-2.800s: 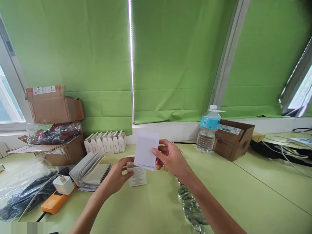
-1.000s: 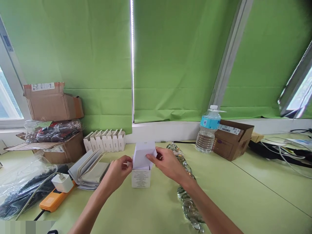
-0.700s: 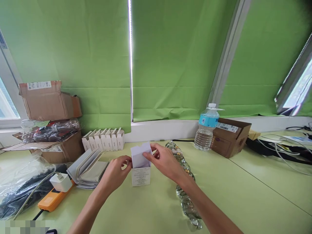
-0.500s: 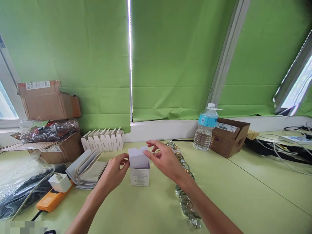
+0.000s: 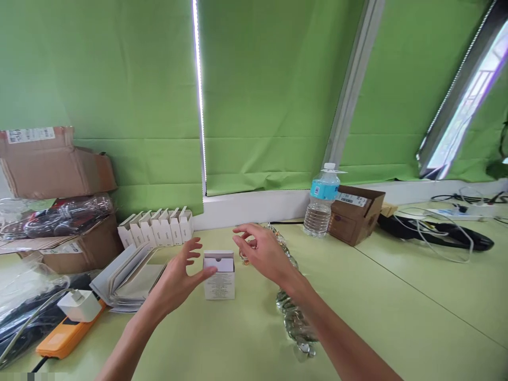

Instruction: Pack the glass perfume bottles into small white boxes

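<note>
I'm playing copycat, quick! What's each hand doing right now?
Left hand: open, thumb at the small open box, can't tell if touching.
Right hand: open, nothing seen in it.

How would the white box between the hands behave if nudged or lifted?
The white box is probably light and squeezable, as its walls look like thin card. Its flat faces suggest sliding rather than rolling. The open top may let its white insert slip out if upended.

Blue-labelled water bottle (image 5: 320, 203) upright beside an open cardboard box (image 5: 349, 219) at right; at left, white power adapter (image 5: 80, 307) on orange power strip (image 5: 63, 337); behind, green blinds (image 5: 262, 95).
</note>
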The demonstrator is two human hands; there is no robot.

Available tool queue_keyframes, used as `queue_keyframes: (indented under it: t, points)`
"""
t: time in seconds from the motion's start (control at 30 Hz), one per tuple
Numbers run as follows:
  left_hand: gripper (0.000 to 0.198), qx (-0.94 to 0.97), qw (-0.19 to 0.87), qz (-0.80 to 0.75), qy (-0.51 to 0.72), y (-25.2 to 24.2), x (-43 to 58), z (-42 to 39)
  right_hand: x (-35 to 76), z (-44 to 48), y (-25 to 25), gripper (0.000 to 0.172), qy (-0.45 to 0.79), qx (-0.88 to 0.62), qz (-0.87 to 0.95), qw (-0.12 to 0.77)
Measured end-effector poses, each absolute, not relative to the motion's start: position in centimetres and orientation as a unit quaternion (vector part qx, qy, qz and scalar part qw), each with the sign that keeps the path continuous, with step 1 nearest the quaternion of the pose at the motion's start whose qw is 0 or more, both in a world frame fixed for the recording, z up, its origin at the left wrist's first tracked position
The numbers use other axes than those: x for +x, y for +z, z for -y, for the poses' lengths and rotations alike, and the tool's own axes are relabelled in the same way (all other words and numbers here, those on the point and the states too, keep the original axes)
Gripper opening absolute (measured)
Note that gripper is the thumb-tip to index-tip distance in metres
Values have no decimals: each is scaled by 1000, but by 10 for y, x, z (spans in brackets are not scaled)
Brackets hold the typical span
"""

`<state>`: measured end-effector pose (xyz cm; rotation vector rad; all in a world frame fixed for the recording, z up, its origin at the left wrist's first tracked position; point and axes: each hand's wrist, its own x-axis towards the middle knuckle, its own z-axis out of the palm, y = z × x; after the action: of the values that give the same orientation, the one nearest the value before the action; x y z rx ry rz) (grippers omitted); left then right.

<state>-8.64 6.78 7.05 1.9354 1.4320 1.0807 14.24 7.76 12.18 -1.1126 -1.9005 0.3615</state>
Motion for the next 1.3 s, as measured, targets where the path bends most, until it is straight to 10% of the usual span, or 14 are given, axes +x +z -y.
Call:
queue_keyframes:
  t: [0.17, 0.33, 0.5, 1.3]
  points:
    - [96, 700, 365, -504, 351, 40, -92, -81, 154, -83, 124, 26, 122, -476, 757, 430]
    - [51, 693, 444, -449, 348, 20, -84, -87, 162, -89, 124, 26, 100, -508, 762, 389]
    - [30, 708, 366, -479, 368, 8, -86, -92, 166, -93, 122, 26, 66, -532, 774, 338]
    - [42, 680, 250, -555, 408, -23, -95, -101, 161, -171, 104, 29, 40, -603, 796, -44]
